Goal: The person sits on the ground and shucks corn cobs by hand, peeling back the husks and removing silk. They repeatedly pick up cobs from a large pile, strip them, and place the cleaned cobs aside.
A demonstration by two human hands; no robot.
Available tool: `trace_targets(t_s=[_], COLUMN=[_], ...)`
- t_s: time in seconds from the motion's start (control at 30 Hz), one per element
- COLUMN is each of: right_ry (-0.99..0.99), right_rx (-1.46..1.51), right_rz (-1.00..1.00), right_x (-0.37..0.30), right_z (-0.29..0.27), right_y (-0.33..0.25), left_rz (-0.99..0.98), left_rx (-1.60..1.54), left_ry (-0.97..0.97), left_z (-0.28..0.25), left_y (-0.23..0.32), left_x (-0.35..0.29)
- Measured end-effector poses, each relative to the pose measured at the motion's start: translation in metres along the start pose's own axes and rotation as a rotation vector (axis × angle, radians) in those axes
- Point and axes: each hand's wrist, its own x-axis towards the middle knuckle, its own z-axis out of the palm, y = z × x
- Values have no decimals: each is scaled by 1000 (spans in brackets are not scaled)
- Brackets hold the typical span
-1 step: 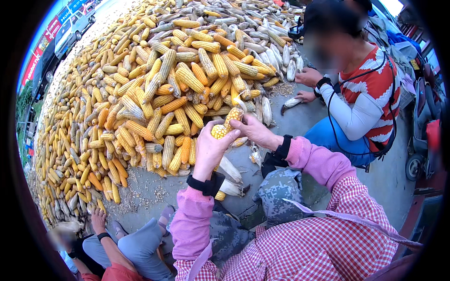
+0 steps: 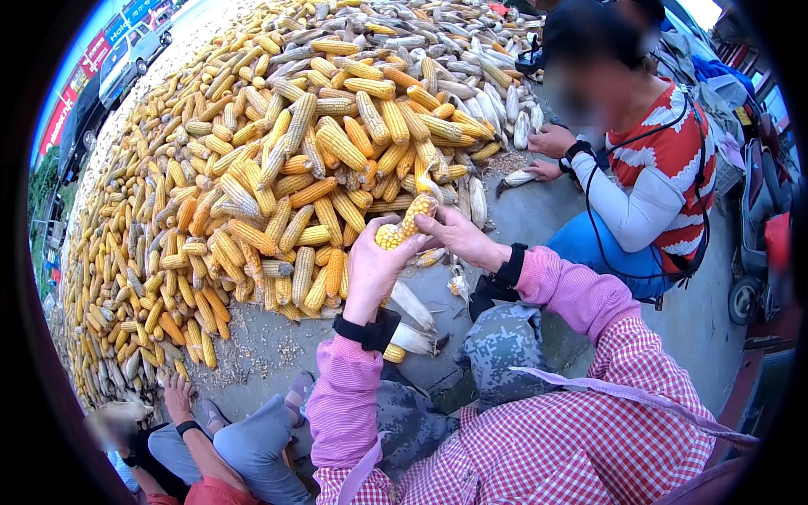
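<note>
Just in front of the heap, my left hand (image 2: 375,263) and my right hand (image 2: 464,239) meet over yellow corn. My left fingers curl round an ear of corn (image 2: 390,236), its kernelled end showing above the thumb. Against it stands a second ear of corn (image 2: 419,210), tilted upward, which my right thumb and fingers grip; pale husk strands stick up at its top. The palms hide the lower parts of both ears. Below my wrists, husked pieces (image 2: 412,305) lie on the grey ground (image 2: 278,358).
A large heap of corn ears (image 2: 252,185) rises ahead, with husk-covered ears (image 2: 446,67) at its far right. At right a person in a red-and-white top (image 2: 665,168) holds a husked ear. Another person's hand (image 2: 178,396) touches the heap at lower left. A wheeled vehicle (image 2: 745,299) stands far right.
Very little differs. The two ears in my hands have shifted slightly, and the person at right has moved the husked ear a little to the left.
</note>
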Motion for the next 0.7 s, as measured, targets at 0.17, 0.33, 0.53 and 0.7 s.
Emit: trace_targets(t_s=[0.17,0.33,0.53,0.7], right_ry=[-78,-183,-66,-6], right_rx=[-102,-394,-447,-534], right_rz=[-28,58,-102,-348], right_x=[-22,-20,-17,-12], right_z=[10,-14,-14,-2], right_y=[-36,-57,-64,-65], left_rz=[-54,-22,-118,-137], left_rx=[-291,-268,-322,-436], left_ry=[-101,4,10,-21], left_z=[-8,-15,-23,-23], left_y=[15,38,38,34], left_x=[-3,-13,-17,-13])
